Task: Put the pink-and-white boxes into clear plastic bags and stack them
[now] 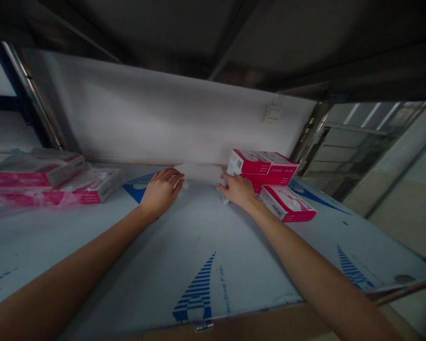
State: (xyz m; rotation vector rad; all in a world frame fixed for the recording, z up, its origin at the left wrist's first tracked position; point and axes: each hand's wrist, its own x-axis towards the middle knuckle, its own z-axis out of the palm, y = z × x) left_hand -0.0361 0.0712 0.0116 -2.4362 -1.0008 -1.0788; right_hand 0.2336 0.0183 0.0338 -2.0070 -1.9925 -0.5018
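A whitish sheet-like piece [200, 173] with an uneven upper edge lies at the back of the film-covered shelf, against the wall. At its left end is my left hand [163, 189], palm down, the fingers loosely bent and the thumb apart. My right hand [238, 189] is at the piece's right end, thumb and forefinger apart; a pale edge shows beneath it. Whether either hand touches the piece is hard to tell. Right beside my right hand stand stacked pink-and-white boxes [262, 163], with one more pink-and-white box [287, 203] lying in front of them.
Plastic-wrapped pink-and-white boxes [57, 177] lie at the left of the shelf [195, 251], which has blue-printed protective film. A dark upper shelf [184, 38] hangs low overhead. Metal posts [31, 90] flank the white wall, which carries a switch [272, 113].
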